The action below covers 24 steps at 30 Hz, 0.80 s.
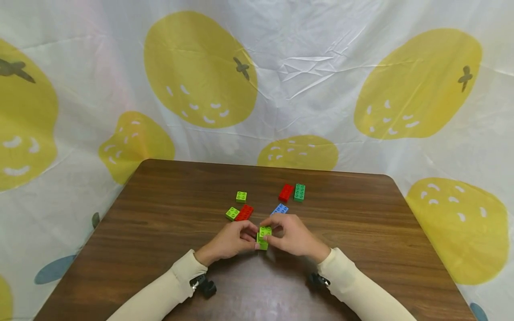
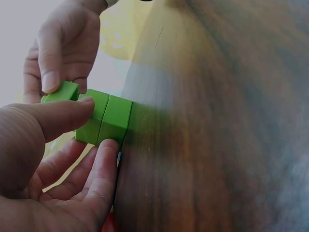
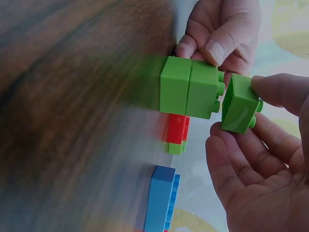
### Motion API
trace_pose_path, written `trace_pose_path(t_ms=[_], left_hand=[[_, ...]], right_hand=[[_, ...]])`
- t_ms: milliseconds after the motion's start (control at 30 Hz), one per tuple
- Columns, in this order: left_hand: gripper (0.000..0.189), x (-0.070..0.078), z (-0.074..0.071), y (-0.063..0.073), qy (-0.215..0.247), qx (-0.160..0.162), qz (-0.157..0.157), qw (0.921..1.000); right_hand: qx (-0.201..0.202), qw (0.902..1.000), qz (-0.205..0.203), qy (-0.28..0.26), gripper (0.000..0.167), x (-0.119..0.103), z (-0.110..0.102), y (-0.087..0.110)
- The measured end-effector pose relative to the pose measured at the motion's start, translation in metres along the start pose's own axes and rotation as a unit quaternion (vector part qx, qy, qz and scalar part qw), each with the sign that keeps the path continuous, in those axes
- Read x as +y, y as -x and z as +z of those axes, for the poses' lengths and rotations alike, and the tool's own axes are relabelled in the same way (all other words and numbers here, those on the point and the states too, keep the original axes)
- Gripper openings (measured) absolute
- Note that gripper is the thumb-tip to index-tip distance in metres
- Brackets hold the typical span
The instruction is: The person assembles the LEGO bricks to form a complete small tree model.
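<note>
My left hand (image 1: 230, 240) holds a stack of two light green toy bricks (image 3: 189, 88), thumb on one side and fingers on the other. The stack stands on the wooden table with its studs up. Between the thumb and fingers of my right hand (image 1: 296, 234) is a third light green brick (image 3: 240, 104), pinched just over the stack. In the right wrist view this brick is tilted, with a narrow gap between its hollow underside and the studs below. The left wrist view shows the thumb (image 2: 63, 116) of my left hand covering part of the stack.
Just beyond my hands lies a blue brick (image 1: 279, 208). A red brick (image 1: 244, 213) touches a light green brick (image 1: 232, 214) to the left, with another light green brick (image 1: 241, 196) behind. Farther back are a red brick (image 1: 286, 192) and a dark green brick (image 1: 299, 192).
</note>
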State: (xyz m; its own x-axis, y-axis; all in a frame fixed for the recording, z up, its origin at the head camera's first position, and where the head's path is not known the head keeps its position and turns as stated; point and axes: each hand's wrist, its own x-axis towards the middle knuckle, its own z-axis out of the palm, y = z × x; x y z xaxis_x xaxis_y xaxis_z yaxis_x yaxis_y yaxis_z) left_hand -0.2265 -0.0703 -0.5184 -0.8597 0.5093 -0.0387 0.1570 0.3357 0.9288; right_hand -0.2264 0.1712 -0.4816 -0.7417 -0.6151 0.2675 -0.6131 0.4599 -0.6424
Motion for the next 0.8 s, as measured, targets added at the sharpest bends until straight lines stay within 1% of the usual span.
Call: trace_pose_path(t_ms=[267,433,667,800], left_hand=[[0.037,0.0016,0.0007,0.0001,0.005,-0.001,0.002,1.0000],[0.037,0.0008,0.0014,-0.0004,0.014,0.000,0.007,0.9999],[0.038,-0.0007,0.0020,-0.0017,0.014,-0.002,0.012,0.9998],[0.037,-0.0012,0.0011,-0.0006,0.009,-0.003,0.008,0.9999]], right_hand=[[-0.009,0.9999,-0.008,-0.002,0.028,0.0017,0.0040,0.0011],[-0.013,0.9997,-0.020,0.009,0.028,0.0005,0.0033,-0.0005],[-0.011,0.9996,-0.013,0.023,0.029,-0.0022,0.0033,-0.0010],[-0.010,0.9995,-0.017,0.023,0.027,-0.0023,0.0058,-0.0010]])
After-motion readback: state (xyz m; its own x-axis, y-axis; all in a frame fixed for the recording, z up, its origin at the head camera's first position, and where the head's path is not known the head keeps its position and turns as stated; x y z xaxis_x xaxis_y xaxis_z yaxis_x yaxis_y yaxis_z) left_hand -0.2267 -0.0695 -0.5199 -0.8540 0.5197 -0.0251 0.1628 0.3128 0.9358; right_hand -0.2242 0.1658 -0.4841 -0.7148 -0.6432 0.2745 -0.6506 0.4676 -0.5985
